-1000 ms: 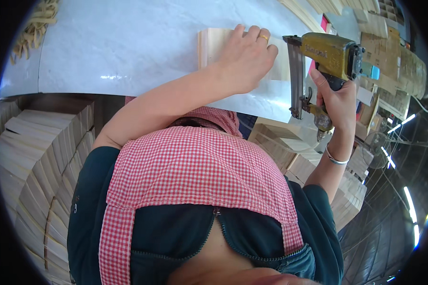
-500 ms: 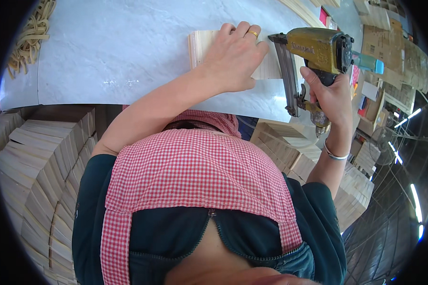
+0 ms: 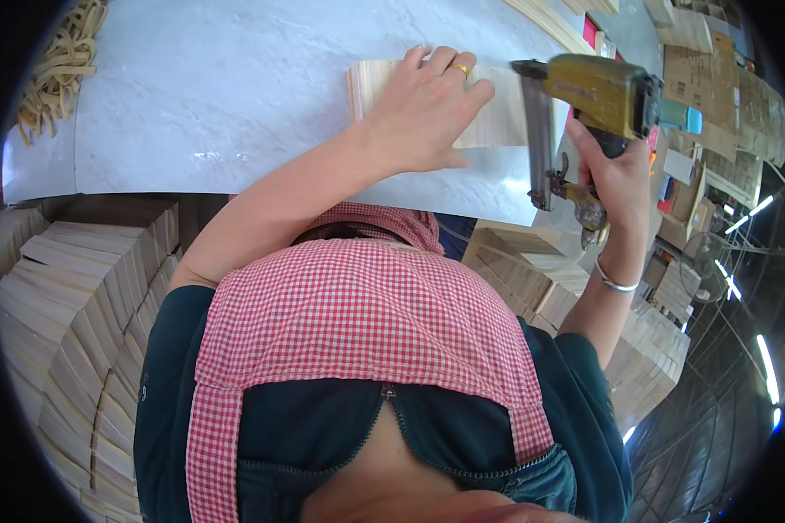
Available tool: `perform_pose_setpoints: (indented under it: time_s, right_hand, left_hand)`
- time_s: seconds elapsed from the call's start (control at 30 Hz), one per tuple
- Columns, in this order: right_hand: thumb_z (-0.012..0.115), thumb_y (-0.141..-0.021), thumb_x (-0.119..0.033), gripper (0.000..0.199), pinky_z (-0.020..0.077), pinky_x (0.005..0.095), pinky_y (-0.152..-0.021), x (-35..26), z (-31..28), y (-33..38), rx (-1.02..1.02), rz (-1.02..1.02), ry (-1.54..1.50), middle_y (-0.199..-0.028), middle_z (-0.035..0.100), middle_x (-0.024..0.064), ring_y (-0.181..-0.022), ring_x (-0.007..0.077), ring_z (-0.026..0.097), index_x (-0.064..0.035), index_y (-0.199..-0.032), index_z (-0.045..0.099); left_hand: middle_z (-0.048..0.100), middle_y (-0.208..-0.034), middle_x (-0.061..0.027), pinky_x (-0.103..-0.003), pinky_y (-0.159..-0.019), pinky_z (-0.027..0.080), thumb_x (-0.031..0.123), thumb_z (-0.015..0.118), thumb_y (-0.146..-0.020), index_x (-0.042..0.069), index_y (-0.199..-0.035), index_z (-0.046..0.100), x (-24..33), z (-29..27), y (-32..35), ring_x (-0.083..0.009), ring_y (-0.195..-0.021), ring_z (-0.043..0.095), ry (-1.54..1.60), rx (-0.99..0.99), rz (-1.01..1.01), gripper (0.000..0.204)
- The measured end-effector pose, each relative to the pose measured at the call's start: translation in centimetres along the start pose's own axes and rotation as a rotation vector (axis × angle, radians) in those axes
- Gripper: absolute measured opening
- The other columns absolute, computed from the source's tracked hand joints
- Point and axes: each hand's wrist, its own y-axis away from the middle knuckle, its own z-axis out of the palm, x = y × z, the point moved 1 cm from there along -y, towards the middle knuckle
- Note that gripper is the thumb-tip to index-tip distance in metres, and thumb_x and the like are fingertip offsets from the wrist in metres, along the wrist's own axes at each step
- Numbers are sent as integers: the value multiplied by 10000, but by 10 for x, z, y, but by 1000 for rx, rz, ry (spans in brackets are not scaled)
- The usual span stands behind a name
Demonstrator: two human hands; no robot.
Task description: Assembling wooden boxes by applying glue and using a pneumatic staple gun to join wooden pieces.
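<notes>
On the pale marbled table (image 3: pixel 218 105), a light wooden board (image 3: pixel 503 118) lies near the front edge. My left hand (image 3: pixel 432 113) presses over it, fingers bent at its far edge and thumb toward its near edge. My right hand (image 3: pixel 617 174) is wrapped round the handle of a yellow and black nail gun (image 3: pixel 595 83). The gun is held upright just right of the board, its dark magazine apart from the board's right end. My left palm covers the middle of the board.
Tan loops of strap or band (image 3: pixel 65 65) are heaped at the table's far left. Long wooden strips (image 3: pixel 549 24) lie at the back right. Stacked wood pieces (image 3: pixel 70 296) stand below the table at left, with another stack (image 3: pixel 532 270) at right.
The nail gun has moved a little to the right with my right hand, and more of the board's right end shows. My left hand stays on the board.
</notes>
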Motion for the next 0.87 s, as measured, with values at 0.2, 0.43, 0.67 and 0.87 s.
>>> perform_pose_setpoints:
  time_s: [0.2, 0.43, 0.67, 0.87]
  right_hand:
    - [740, -909, -258, 287, 408, 231, -478, 70, -18, 13, 328, 8, -7, -643, 584, 26, -516, 88, 506, -4, -1003, 645]
    - [663, -860, -179, 469, 534, 502, -812, 228, -10, 12, 455, -19, 475, -1050, 711, 246, -933, 471, 674, -3, -1289, 596]
    - [664, -890, -206, 611, 550, 485, -891, 256, 3, 9, 485, 174, 536, -1256, 681, 219, -1068, 438, 678, -52, -1459, 503]
    - [668, -901, -231, 598, 546, 467, -922, 287, 23, -9, 523, -26, 464, -1235, 684, 237, -1079, 436, 676, -27, -1442, 516]
  left_hand:
    - [570, -1351, -187, -449, -1066, 390, 289, 836, -692, 67, -1175, 675, -9, -28, 10, -332, -1249, 505, 54, -32, -115, 555]
    - [730, -1080, -77, -268, -912, 488, 289, 628, -981, 16, -1243, 696, -88, -116, 91, -155, -959, 637, 1319, 225, -837, 384]
    - [694, -1097, -79, -264, -863, 486, 271, 633, -974, -20, -1258, 668, -91, -100, 159, -156, -945, 610, 724, 593, -966, 408]
    - [623, -1150, -187, -349, -957, 521, 216, 698, -905, -82, -1359, 536, -55, -75, 162, -240, -1042, 601, 202, 437, -842, 567]
